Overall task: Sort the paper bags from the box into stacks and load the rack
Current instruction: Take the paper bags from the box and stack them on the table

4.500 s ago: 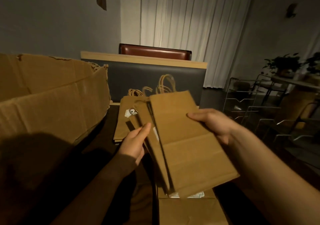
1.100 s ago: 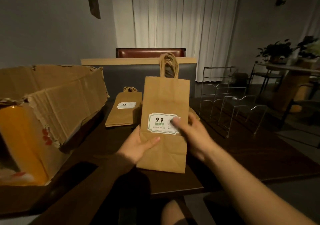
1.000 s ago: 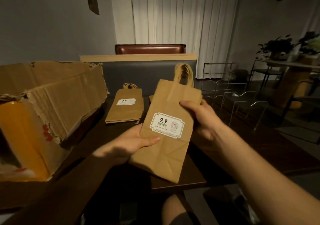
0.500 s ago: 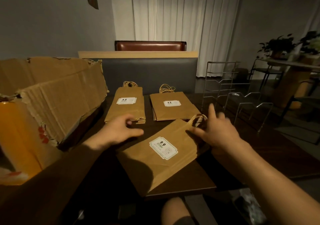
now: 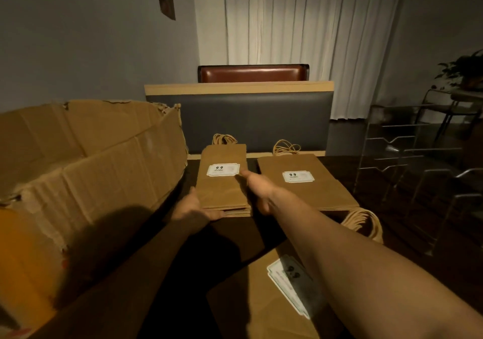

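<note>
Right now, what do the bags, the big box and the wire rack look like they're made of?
Bags: matte brown kraft paper, creased, with twisted cord handles and a white printed label.
Box: raw corrugated cardboard, going by the ribbed lines and torn edges.
Rack: thin, dully shiny wire, probably metal; the room is dim.

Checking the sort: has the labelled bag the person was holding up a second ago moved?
Yes. The bag now lies flat on the table's near edge, short of both stacks.
</note>
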### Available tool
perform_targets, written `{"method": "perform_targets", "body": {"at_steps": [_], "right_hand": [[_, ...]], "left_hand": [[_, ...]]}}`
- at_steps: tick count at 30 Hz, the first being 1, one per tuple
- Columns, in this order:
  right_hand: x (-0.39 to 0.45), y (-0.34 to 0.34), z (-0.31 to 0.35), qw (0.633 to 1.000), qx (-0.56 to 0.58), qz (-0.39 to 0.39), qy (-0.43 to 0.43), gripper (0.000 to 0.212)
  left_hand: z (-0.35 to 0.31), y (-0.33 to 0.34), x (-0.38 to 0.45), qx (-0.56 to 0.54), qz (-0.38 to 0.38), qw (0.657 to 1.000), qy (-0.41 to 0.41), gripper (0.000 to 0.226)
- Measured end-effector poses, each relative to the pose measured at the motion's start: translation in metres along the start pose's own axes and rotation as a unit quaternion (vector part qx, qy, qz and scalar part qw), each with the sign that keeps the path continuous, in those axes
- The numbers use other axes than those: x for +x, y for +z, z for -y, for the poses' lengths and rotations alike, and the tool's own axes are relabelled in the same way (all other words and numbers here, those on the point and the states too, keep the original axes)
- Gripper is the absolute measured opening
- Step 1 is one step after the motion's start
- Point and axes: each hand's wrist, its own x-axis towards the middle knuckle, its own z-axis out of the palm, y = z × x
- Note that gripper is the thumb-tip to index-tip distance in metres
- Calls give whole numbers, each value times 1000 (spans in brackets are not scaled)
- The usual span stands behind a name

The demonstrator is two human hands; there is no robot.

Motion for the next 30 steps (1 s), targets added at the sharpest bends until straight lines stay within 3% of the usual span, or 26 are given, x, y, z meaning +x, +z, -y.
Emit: {"method": "perform_targets", "body": {"at_steps": [3, 7, 11, 15, 21, 23, 25, 30], "right_hand": [[11, 5, -4, 1000, 4, -13, 8, 48], [11, 1, 0, 1000, -6, -21, 0, 50], [-7, -6, 21, 997, -63, -39, -30, 70], [-61, 5, 79, 958, -199, -63, -196, 68], [-116, 74, 167, 873, -277, 33, -400, 54], [-122, 108, 187, 856, -285, 73, -426, 47], [-114, 147, 200, 849, -305, 112, -416, 39], [-61, 227, 205, 828, -418, 227, -295, 32]], "left_hand": [[-8, 8, 1, 51, -7, 998, -21, 97], [-23, 7, -8, 58, 1, 997, -55, 106], [-46, -10, -29, 22, -40, 998, 45, 88], [-93, -55, -67, 52, -93, 980, 170, 84], [-115, -193, -105, 171, -189, 930, 266, 60], [-99, -246, -104, 240, -181, 920, 251, 51], [-70, -291, -96, 299, -155, 925, 176, 52], [3, -343, -42, 363, -17, 931, 5, 61]]}}
